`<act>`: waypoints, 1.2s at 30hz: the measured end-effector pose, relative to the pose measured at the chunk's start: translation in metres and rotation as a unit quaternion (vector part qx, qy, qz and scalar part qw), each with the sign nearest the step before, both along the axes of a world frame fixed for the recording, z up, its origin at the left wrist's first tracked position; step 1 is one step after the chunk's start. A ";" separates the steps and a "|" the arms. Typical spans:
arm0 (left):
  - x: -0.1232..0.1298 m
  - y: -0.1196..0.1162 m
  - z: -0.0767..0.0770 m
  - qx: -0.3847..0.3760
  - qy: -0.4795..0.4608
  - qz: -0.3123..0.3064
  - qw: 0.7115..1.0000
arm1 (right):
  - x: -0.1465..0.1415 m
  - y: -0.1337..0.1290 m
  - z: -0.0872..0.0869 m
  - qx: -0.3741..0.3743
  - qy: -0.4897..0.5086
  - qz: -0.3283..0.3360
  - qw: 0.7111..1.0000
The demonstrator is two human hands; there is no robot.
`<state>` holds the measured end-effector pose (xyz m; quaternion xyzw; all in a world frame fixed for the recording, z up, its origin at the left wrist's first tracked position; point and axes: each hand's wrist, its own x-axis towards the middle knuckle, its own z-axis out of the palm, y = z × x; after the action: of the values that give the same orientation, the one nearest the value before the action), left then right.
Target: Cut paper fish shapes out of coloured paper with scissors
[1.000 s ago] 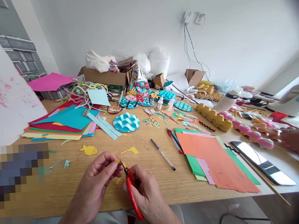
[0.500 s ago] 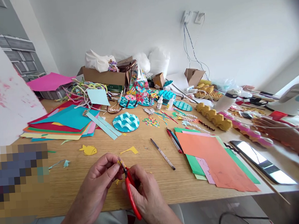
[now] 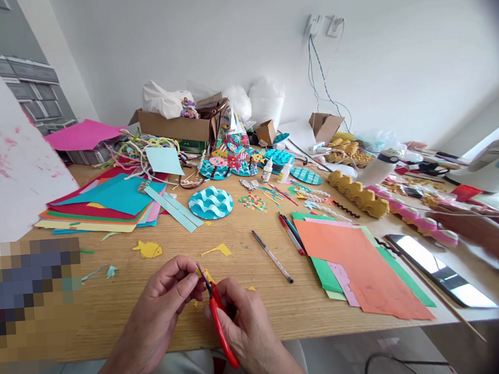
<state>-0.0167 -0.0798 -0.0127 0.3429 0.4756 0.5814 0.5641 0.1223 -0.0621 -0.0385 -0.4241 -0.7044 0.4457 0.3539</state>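
Observation:
The fingers of my left hand (image 3: 165, 298) pinch a small yellow paper piece (image 3: 208, 275), mostly hidden by the fingertips and blades. Wrapped in my right hand (image 3: 245, 318) are red-handled scissors (image 3: 219, 326), blades pointing up and away at the yellow paper. Whether the blades are fully closed is hard to see. Just beyond my left hand lies a yellow paper fish (image 3: 148, 249) with drawn lines. A bent yellow paper scrap (image 3: 218, 250) is farther forward, and tiny yellow bits lie around my hands.
A pen (image 3: 272, 256) lies right of my hands, beside orange paper (image 3: 353, 265) on green sheets. Coloured paper (image 3: 105, 200) is stacked at left, near a wavy blue disc (image 3: 211, 203). Glue bottles (image 3: 267, 170) stand behind. At right, another person's hand (image 3: 465, 223) reaches over a phone (image 3: 441, 270).
A little more yellow paper shows beside the blades, and the scissors' handles sit very slightly lower. My left hand keeps its pinch. The other person's hand at right has shifted and is blurred.

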 end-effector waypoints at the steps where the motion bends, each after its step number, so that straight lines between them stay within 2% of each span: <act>1: 0.000 0.000 0.000 0.001 -0.001 -0.001 1.000 | 0.000 0.000 0.000 0.001 0.000 0.000 1.000; 19: -0.009 -0.003 -0.008 -0.012 -0.024 0.015 1.000 | 0.004 -0.002 -0.004 0.013 -0.017 0.020 1.000; 25: -0.011 -0.003 -0.007 -0.012 -0.016 0.013 1.000 | 0.004 -0.002 -0.004 0.007 -0.020 0.030 0.999; 36: -0.023 -0.003 -0.003 0.006 0.080 0.013 0.997 | 0.009 -0.002 -0.004 0.011 -0.063 0.049 0.997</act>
<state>-0.0394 -0.0824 -0.0158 0.3855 0.5202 0.5626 0.5141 0.1316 -0.0646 -0.0429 -0.4125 -0.7503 0.4272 0.2905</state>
